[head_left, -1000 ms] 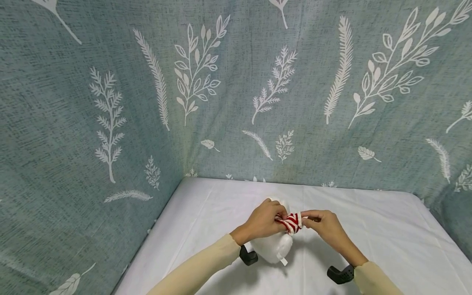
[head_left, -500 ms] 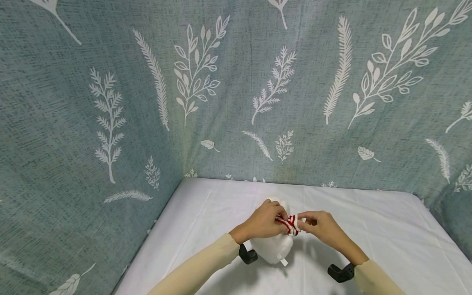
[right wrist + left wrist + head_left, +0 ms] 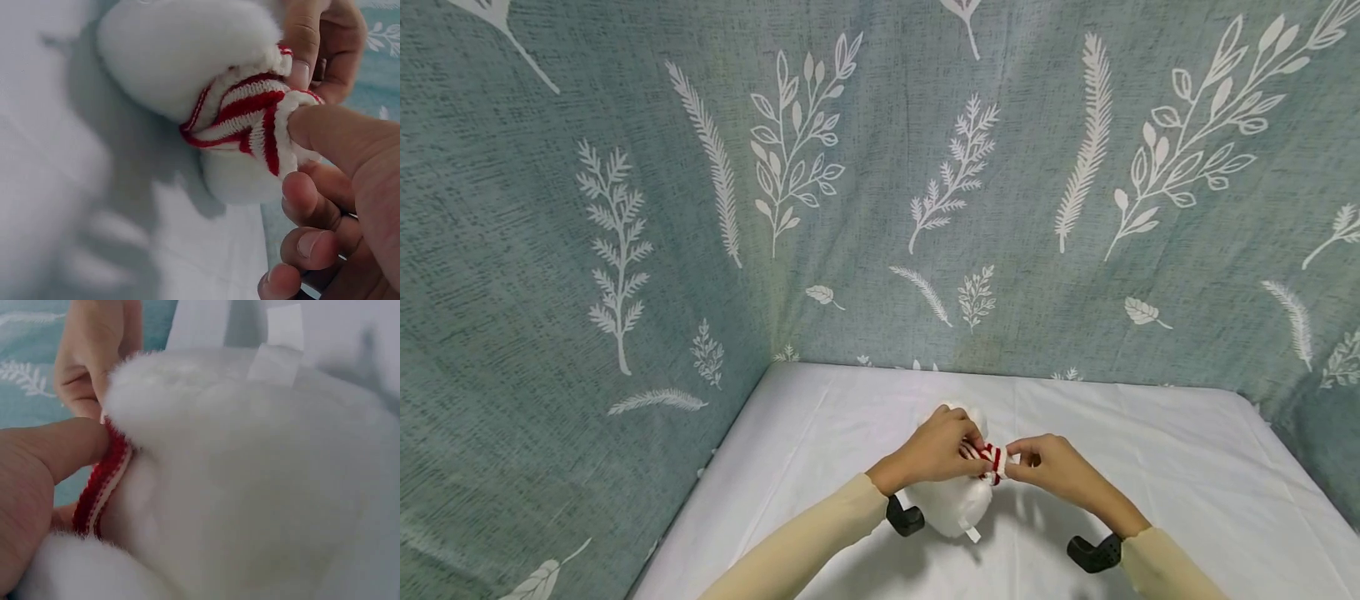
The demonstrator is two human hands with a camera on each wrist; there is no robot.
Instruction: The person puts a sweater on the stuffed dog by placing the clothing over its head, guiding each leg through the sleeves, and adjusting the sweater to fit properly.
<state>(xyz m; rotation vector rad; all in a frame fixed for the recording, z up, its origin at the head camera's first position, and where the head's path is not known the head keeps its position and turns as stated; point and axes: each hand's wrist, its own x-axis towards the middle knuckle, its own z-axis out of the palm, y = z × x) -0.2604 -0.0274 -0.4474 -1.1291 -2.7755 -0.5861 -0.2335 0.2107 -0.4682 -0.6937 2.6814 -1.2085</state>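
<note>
A white fluffy plush toy (image 3: 953,507) lies on the white-covered table with a tag (image 3: 972,533) at its near end. Round its narrow middle runs a red-and-white striped knitted scarf (image 3: 250,115). My left hand (image 3: 936,446) reaches over the toy and pinches the scarf near the toy; the left wrist view has its thumb (image 3: 75,447) on the red edge. From the other side my right hand (image 3: 1054,468) pinches the scarf's white-ribbed end between thumb and index finger, its other fingers loosely curled. The toy's far part is partly hidden behind my left hand.
A white cloth (image 3: 805,425) covers the table. Blue-green curtains (image 3: 865,208) with white leaf prints stand behind it and along the left side. Black wrist-worn devices (image 3: 1093,554) sit at both wrists, close above the cloth.
My right hand has moved slightly left and down with the scarf end, which now looks more bunched beside the toy. My left hand has stayed almost in place.
</note>
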